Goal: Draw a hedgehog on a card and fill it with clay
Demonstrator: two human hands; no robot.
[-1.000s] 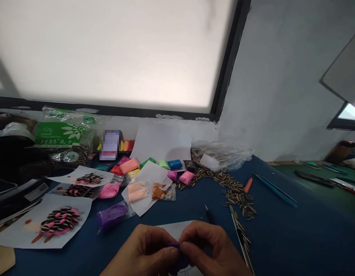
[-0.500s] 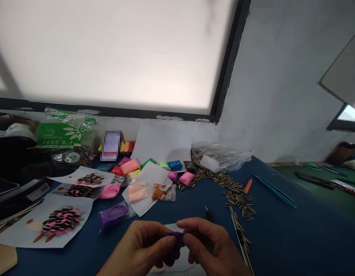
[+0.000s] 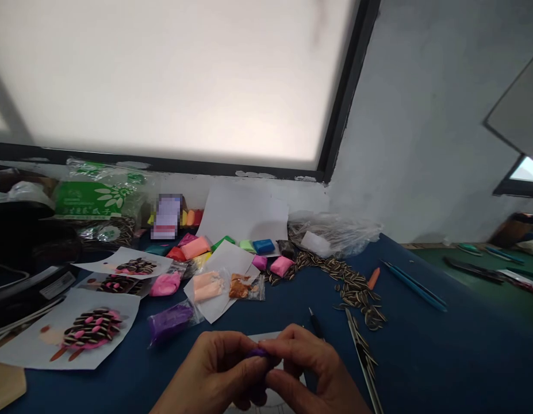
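Between the fingertips of both hands is a small lump of purple modelling clay (image 3: 258,353), mostly covered by the fingers. My left hand (image 3: 223,368) pinches it from the left, thumb on top. On the other side my right hand (image 3: 311,365) has thumb and forefinger closed against the same lump. Beneath the hands lies a sheet of white paper (image 3: 277,397) with some drawn lines, largely hidden. A clear packet of purple clay (image 3: 171,323) rests on the table beyond my left hand. Past my right hand lies a dark pen (image 3: 317,323).
Sunflower seeds (image 3: 350,282) trail along the blue table (image 3: 421,356) from a plastic bag (image 3: 335,233). Tweezers (image 3: 363,362) lie right of my hands, and blue tweezers (image 3: 415,286) farther off. Pictures of a seed-covered hedgehog (image 3: 94,328) are at left. Coloured clay packets (image 3: 195,248) stand behind.
My right hand's fingers have shifted left over the purple clay, covering more of it. The forefinger knuckle is raised a little. My left hand keeps its pinch.
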